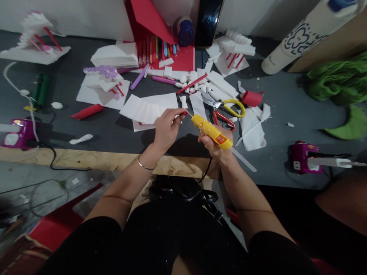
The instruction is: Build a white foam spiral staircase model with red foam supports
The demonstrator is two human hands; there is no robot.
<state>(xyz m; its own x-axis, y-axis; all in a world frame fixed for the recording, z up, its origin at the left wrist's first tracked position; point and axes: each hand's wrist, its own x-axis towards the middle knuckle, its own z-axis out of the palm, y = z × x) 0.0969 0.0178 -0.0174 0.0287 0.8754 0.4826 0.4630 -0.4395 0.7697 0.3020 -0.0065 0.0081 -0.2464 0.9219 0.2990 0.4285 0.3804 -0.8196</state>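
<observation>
My right hand (218,147) is wrapped around a yellow hot glue gun (210,130); a clear glue stick (243,159) sticks out of its back end. The nozzle points left, close to my left hand (169,124). Those left fingers are pinched on a small red piece, mostly hidden, at the nozzle tip; whether they touch, I cannot tell. Just beyond the fingertips is a small white twisted piece (183,101). White paper sheets (155,107) lie behind my left hand. Scissors (233,108) with yellow and red handles rest beyond the glue gun.
Small white models with red sticks stand at left (100,89), far left (37,46) and back right (235,49). A white bottle (289,46), green yarn (338,78) and a purple power block (305,156) are at right. Another purple block (24,131) sits left.
</observation>
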